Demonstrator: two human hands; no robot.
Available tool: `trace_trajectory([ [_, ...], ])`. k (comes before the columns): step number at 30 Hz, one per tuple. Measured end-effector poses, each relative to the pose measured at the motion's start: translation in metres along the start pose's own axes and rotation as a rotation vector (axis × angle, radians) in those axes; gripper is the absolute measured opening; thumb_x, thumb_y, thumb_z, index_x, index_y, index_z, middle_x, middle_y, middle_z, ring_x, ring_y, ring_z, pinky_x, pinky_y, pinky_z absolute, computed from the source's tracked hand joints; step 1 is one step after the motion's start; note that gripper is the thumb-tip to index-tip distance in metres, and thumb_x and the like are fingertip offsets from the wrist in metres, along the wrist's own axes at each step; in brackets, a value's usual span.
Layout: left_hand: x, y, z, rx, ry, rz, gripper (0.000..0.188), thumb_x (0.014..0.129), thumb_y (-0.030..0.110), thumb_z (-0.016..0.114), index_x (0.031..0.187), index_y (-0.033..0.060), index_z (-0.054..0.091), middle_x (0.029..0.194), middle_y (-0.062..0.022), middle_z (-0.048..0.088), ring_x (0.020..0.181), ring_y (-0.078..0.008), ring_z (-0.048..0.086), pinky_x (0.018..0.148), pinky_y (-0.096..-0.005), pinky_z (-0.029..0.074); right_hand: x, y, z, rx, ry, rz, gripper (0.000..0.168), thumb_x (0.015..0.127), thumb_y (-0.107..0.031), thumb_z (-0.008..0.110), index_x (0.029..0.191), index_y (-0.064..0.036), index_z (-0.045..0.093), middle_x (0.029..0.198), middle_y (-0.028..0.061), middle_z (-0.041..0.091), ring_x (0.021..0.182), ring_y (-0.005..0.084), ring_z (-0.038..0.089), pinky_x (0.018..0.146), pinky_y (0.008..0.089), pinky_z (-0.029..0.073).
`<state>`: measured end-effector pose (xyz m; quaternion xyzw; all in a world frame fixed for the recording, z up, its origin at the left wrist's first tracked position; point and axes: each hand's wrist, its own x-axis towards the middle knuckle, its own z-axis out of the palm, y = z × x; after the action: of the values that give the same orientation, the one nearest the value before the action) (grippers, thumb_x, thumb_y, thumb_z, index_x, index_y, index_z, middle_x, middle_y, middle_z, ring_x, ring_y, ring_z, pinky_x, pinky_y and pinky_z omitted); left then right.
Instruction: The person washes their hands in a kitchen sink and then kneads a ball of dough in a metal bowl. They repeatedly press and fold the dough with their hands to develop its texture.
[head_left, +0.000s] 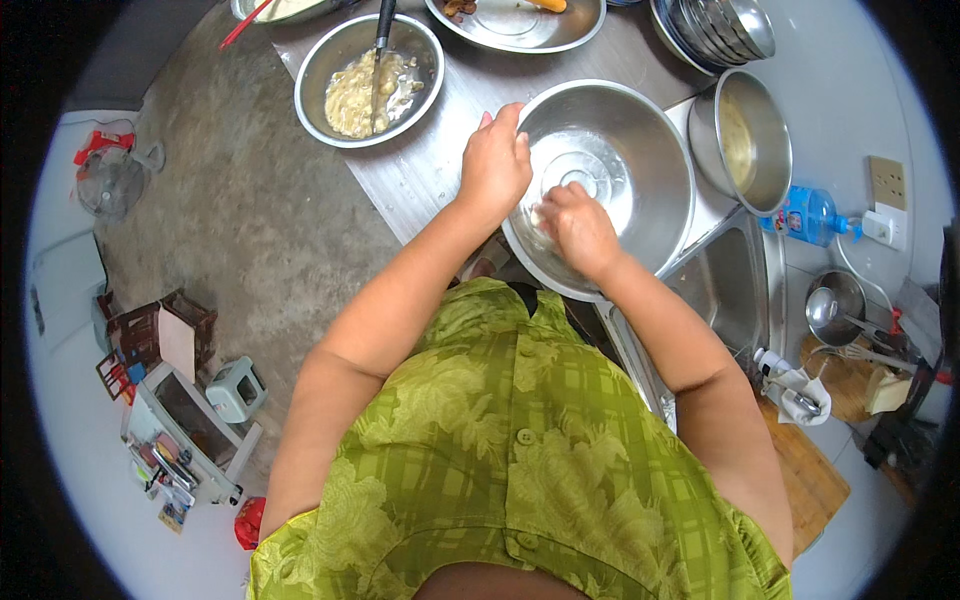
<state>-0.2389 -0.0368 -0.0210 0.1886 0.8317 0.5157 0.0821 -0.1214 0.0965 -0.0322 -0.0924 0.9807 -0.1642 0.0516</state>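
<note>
A large stainless steel basin (652, 172) stands in front of me at the edge of the metal counter. My left hand (499, 161) grips its left rim. Inside the basin, my right hand (577, 225) is low against the near left wall, fingers curled and blurred; whether they hold anything is unclear. Something pale and wet shows at the fingertips. To the upper left, a smaller steel bowl (311, 112) holds a lumpy, pale yellow mixture (349, 97), with a black-handled knife (382, 37) resting in it.
Behind the basin are a steel dish (517, 37) and stacked metal bowls (720, 34). A tilted steel pot (709, 135) with pale liquid stands right of it. The sink (731, 285), a blue-labelled bottle (810, 217) and a wooden board (802, 472) lie at the right.
</note>
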Motion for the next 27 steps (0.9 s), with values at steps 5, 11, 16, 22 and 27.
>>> trace_trajectory([
  [5,0.000,0.002,-0.005,0.043,-0.011,0.011,0.031,0.083,0.000,0.053,0.114,-0.0028,0.054,0.082,-0.0258,0.064,0.083,-0.0462,0.060,0.103,-0.0510,0.039,0.034,0.029,0.003,-0.014,0.188,0.190,0.006,0.073,-0.011,0.067,0.076,-0.007,0.071,0.088,0.0105,0.062,0.092,0.0289,0.058,0.075,0.0394,0.053],
  [11,-0.002,0.001,-0.002,0.030,0.007,-0.019,0.032,0.083,0.000,0.053,0.115,-0.0017,0.054,0.082,-0.0246,0.065,0.083,-0.0449,0.061,0.105,-0.0509,0.037,0.051,0.038,0.001,-0.199,0.218,0.332,0.009,0.075,-0.011,0.064,0.075,-0.006,0.071,0.094,0.0111,0.063,0.096,0.0289,0.059,0.075,0.0403,0.054],
  [16,0.000,-0.006,0.002,0.082,0.009,0.017,0.033,0.083,0.000,0.054,0.115,-0.0004,0.055,0.082,-0.0237,0.066,0.083,-0.0440,0.061,0.108,-0.0516,0.033,0.038,0.012,0.001,-0.384,0.036,0.079,0.010,0.068,-0.011,0.062,0.076,-0.006,0.067,0.089,0.0072,0.062,0.090,0.0256,0.057,0.068,0.0368,0.052],
  [22,-0.007,0.002,0.002,0.078,0.004,0.004,0.033,0.083,0.000,0.055,0.116,-0.0002,0.055,0.085,-0.0230,0.066,0.086,-0.0429,0.061,0.109,-0.0521,0.032,0.015,0.017,0.001,-0.197,0.018,-0.074,0.009,0.069,-0.013,0.065,0.076,-0.010,0.068,0.087,0.0041,0.061,0.086,0.0247,0.058,0.067,0.0386,0.053],
  [27,-0.010,0.003,0.004,0.087,0.015,0.011,0.035,0.083,0.000,0.054,0.118,-0.0017,0.053,0.086,-0.0231,0.066,0.087,-0.0418,0.062,0.109,-0.0520,0.032,0.028,0.031,-0.013,-0.242,0.084,0.298,0.010,0.070,-0.008,0.062,0.074,-0.010,0.072,0.089,0.0077,0.065,0.091,0.0265,0.060,0.070,0.0365,0.056],
])
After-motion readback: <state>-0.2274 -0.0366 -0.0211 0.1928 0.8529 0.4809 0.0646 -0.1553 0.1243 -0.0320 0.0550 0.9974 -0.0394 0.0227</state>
